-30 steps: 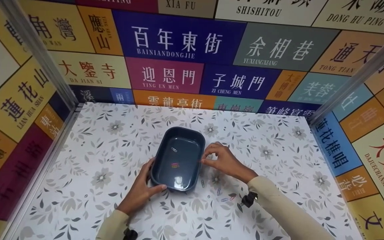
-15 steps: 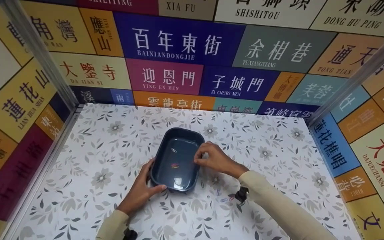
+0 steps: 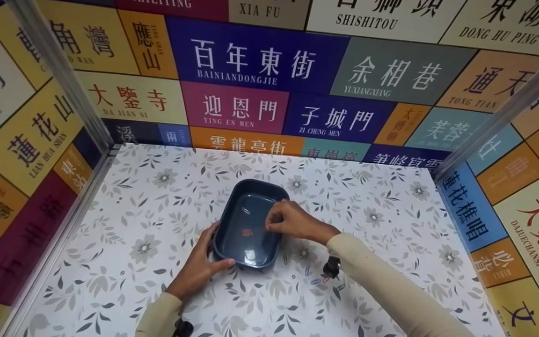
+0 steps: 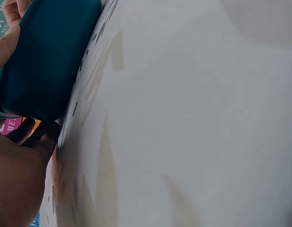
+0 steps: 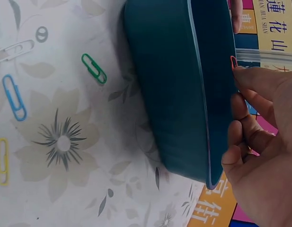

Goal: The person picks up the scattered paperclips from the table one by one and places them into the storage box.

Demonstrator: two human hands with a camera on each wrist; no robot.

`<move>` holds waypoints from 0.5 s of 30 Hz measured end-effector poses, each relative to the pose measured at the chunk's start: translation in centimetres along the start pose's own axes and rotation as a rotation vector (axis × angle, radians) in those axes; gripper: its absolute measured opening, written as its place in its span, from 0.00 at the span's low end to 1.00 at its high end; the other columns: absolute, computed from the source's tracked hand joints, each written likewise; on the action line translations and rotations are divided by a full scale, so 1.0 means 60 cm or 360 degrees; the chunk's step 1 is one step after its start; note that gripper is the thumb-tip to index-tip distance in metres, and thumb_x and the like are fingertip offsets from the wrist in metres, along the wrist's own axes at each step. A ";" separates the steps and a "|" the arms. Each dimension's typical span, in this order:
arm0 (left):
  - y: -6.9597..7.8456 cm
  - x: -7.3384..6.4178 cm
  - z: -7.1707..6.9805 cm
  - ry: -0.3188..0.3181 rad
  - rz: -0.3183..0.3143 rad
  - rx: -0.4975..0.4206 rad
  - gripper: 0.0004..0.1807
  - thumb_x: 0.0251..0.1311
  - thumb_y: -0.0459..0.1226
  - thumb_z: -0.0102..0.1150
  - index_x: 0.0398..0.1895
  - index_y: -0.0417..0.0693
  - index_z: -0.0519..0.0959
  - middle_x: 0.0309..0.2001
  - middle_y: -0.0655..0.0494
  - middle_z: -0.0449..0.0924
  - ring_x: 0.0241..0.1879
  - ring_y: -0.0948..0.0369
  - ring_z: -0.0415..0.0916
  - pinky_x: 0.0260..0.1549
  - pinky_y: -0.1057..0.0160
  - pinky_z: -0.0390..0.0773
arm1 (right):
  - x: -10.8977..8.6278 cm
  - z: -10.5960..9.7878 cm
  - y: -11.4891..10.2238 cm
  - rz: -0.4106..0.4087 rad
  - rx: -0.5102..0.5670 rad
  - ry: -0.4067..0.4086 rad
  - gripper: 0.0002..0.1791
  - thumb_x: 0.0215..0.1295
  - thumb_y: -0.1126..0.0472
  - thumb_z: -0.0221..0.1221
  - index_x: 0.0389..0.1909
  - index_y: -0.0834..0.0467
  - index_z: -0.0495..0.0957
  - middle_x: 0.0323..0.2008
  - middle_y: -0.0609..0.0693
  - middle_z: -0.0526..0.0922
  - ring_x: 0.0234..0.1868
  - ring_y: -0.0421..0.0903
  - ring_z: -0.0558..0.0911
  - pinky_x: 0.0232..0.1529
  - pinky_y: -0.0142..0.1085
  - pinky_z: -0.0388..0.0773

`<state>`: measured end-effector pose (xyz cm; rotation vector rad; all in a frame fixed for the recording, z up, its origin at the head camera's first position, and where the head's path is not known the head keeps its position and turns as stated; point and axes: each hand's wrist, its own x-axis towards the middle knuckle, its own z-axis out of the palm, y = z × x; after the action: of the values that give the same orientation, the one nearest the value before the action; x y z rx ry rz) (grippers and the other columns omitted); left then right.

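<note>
One small red paper clip (image 5: 234, 62) was pinched by the right hand (image 3: 293, 221); the left hand (image 3: 198, 266) gripped the glossy, dark blue, round-cornered dish (image 3: 261, 243).

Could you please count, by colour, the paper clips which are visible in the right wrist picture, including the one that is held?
White paper clip: 1
Blue paper clip: 1
Yellow paper clip: 1
Green paper clip: 1
Red paper clip, pinched in the right hand: 1
Total: 5
</note>
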<state>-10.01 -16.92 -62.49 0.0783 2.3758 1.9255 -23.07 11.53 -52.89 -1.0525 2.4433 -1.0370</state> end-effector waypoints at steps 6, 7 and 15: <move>0.000 0.001 0.001 -0.0008 0.0011 -0.0016 0.62 0.58 0.36 0.85 0.91 0.57 0.54 0.87 0.49 0.56 0.83 0.46 0.60 0.82 0.46 0.56 | 0.011 0.004 -0.001 -0.0065 -0.0109 -0.0055 0.01 0.65 0.68 0.74 0.33 0.61 0.92 0.35 0.52 0.90 0.41 0.50 0.86 0.58 0.48 0.80; 0.000 0.001 0.001 -0.0010 0.0013 -0.0014 0.62 0.58 0.36 0.85 0.91 0.57 0.53 0.87 0.49 0.56 0.83 0.47 0.60 0.82 0.46 0.56 | 0.013 0.004 -0.002 -0.0071 -0.0120 -0.0067 0.01 0.65 0.68 0.74 0.33 0.61 0.92 0.35 0.52 0.90 0.41 0.49 0.87 0.57 0.45 0.81; 0.003 0.000 -0.001 -0.0031 0.0030 -0.0002 0.61 0.61 0.35 0.83 0.91 0.52 0.52 0.87 0.47 0.54 0.84 0.46 0.58 0.82 0.43 0.58 | 0.030 0.003 -0.012 -0.0001 -0.0036 -0.0183 0.04 0.68 0.69 0.71 0.34 0.61 0.92 0.35 0.50 0.93 0.39 0.40 0.89 0.46 0.32 0.86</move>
<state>-10.01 -16.92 -62.31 0.1193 2.3700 1.9258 -23.85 9.80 -52.49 -1.0893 2.3685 -0.9242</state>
